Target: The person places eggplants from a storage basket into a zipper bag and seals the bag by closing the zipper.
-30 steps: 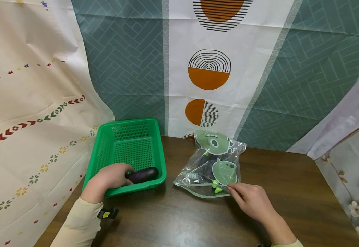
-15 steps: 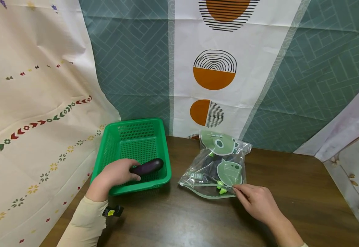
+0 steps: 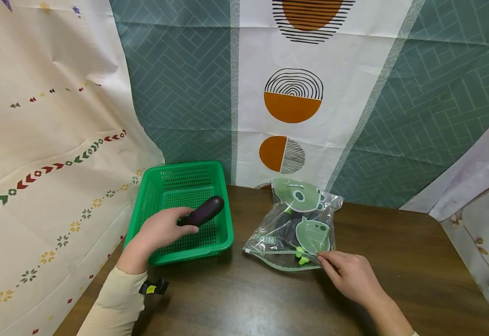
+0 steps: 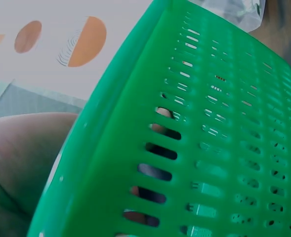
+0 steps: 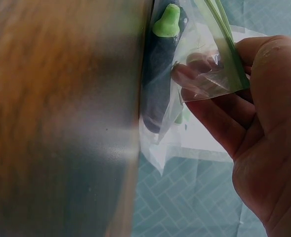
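Note:
My left hand (image 3: pixel 162 233) grips a dark purple eggplant (image 3: pixel 206 210) at one end, tilted with its round end up over the green basket (image 3: pixel 226 224). In the left wrist view the basket's slotted wall (image 4: pixel 135 128) covers most of the eggplant. On the table lies a clear zip bag (image 3: pixel 269 228) with green cartoon prints, its zip edge toward me. Dark vegetables with bright green stems show inside it; the right wrist view gives one clearly, a dark eggplant (image 5: pixel 157 74). My right hand (image 3: pixel 349 275) pinches the near right corner of the bag's mouth.
The brown wooden table (image 3: pixel 227 298) ends at a patterned cloth backdrop (image 3: pixel 177 84) behind the basket and bag. A cream cloth (image 3: pixel 59 154) hangs along the left side. Flowered fabric (image 3: pixel 484 247) borders the table on the right.
My left hand has raised the eggplant from low in the basket, and its far end now tips upward. My right hand keeps its pinch on the bag. The head view has shifted slightly.

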Action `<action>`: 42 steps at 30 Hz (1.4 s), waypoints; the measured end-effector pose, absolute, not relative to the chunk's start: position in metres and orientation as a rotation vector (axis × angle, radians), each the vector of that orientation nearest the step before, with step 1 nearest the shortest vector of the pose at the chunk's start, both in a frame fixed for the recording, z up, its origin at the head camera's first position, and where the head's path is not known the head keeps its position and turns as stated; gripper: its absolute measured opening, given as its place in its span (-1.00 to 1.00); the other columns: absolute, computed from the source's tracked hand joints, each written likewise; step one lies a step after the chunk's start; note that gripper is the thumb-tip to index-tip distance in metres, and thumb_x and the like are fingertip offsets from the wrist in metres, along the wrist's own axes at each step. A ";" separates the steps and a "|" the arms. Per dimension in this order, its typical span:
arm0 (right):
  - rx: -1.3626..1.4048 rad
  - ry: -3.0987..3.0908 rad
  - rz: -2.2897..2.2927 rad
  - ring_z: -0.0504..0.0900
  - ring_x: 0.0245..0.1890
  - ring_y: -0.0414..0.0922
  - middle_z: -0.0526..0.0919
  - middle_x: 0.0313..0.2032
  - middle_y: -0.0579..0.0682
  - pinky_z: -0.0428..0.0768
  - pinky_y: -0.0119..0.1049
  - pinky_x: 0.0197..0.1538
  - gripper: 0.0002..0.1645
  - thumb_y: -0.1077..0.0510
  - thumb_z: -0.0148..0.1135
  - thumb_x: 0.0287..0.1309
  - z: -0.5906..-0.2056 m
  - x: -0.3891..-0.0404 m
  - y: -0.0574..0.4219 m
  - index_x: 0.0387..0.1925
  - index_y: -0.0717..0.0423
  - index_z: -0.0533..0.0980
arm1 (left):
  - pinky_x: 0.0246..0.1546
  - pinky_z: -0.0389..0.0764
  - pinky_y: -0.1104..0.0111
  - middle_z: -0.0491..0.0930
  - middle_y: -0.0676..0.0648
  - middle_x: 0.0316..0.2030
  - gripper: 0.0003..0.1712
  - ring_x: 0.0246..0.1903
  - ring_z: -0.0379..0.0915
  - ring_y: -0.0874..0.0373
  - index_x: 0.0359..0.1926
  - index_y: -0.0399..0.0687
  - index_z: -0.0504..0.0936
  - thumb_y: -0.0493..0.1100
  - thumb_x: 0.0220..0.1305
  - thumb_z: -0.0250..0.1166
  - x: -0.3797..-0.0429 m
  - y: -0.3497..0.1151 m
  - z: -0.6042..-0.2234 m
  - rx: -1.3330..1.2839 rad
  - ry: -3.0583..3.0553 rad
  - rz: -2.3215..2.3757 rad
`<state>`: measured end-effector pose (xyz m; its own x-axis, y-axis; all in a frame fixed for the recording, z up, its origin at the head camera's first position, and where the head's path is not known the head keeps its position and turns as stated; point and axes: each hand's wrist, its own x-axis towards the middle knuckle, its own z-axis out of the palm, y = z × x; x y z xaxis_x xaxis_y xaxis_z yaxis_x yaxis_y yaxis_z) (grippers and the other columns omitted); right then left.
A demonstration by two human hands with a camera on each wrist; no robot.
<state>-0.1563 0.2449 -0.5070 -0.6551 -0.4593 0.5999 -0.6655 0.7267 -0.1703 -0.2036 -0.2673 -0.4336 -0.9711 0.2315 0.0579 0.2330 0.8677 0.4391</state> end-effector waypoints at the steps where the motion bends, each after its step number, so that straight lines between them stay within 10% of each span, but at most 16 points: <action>1: 0.851 -2.400 0.516 0.82 -0.35 -0.31 0.87 -0.27 -0.22 0.79 -0.24 -0.29 -0.74 0.30 0.65 0.12 -0.507 -0.156 0.245 -0.15 -0.03 0.85 | -0.13 0.67 0.03 0.81 -0.11 0.09 -0.34 -0.05 0.69 0.02 0.40 -0.04 0.71 0.16 0.42 0.56 -0.204 -0.267 -0.433 -0.371 -3.016 -0.722; 29: 0.891 -2.339 0.496 0.83 -0.36 -0.28 0.88 -0.28 -0.15 0.75 -0.24 -0.35 -0.88 0.22 0.55 0.30 -0.510 -0.158 0.247 -0.15 -0.01 0.85 | -0.35 0.79 0.17 0.76 -0.17 0.05 -0.24 -0.19 0.78 0.01 0.48 0.03 0.64 0.30 0.44 0.51 -0.200 -0.246 -0.424 -0.162 -2.659 -1.334; 42: 0.891 -2.339 0.503 0.83 -0.36 -0.28 0.88 -0.27 -0.17 0.75 -0.24 -0.36 -0.90 0.21 0.50 0.38 -0.509 -0.158 0.247 -0.15 -0.01 0.85 | -0.09 0.80 0.32 0.77 -0.21 0.03 -0.41 -0.10 0.79 0.10 0.40 -0.08 0.70 0.09 0.52 0.52 -0.196 -0.238 -0.422 -0.210 -2.454 -1.771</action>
